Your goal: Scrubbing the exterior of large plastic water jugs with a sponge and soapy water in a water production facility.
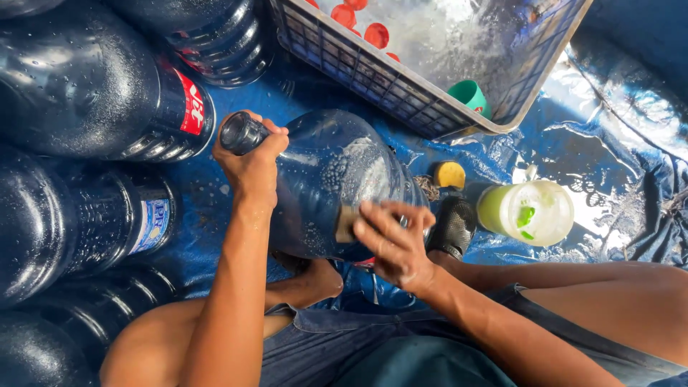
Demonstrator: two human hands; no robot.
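**Scrubbing a big water jug on the blue tarp**

Lying on its side across the tarp [215, 236], the jug [330, 179] is dark blue, see-through, beaded with drops and soapy foam. The left hand [251, 161] is closed around its neck. The right hand [394, 244] presses what looks like a small sponge [346, 223] against its side. More jugs [79, 86] lie stacked at left; a crate [401, 93] sits just beyond.

Harsh sunlight, wet glare, deep shadows
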